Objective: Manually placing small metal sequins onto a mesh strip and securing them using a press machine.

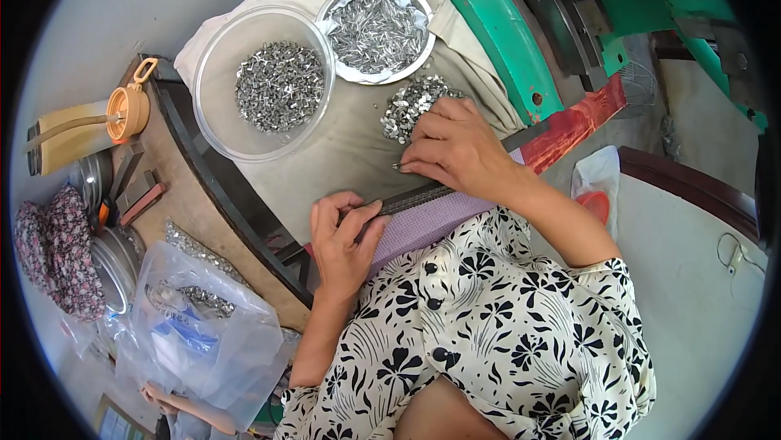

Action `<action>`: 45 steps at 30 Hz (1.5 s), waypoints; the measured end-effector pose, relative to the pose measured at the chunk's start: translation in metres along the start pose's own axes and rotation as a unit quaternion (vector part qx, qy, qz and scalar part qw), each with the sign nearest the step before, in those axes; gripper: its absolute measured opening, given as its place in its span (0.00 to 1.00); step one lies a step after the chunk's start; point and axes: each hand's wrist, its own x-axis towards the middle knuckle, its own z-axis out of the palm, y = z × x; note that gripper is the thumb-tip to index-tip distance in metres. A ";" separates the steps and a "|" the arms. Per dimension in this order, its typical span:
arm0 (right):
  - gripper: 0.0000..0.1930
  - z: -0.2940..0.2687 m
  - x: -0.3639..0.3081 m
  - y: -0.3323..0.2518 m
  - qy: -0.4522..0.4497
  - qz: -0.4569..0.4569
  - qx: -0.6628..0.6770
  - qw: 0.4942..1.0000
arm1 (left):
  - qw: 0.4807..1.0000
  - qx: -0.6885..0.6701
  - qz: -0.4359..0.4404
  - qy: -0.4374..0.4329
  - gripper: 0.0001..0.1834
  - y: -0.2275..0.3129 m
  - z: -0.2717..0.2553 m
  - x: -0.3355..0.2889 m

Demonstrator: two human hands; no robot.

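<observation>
My right hand point(460, 147) is closed in a pinch, with a small metal piece point(398, 167) at the tips of its thumb and finger. Just beyond it lies a loose pile of small shiny metal pieces point(399, 111) on the beige cloth point(350, 155). My left hand point(346, 237) has its fingers curled and the thumb close to the index fingertip, at the end of a dark ridged strip point(416, 198). Whatever those fingers pinch is too small to make out. Purple checked fabric point(427, 224) runs along the near edge below the strip.
Beyond my hands stand a clear plastic tub point(213, 127) and a white bowl point(358, 76), both holding many metal pieces. A green machine point(488, 25) rises at far right. A plastic bag point(244, 326) lies left; another person's hand point(154, 395) shows lower left.
</observation>
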 end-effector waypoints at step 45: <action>0.06 0.013 0.001 -0.040 -0.028 0.143 0.079 0.986 | 0.999 -0.010 -0.035 0.032 0.18 0.001 0.003 -0.004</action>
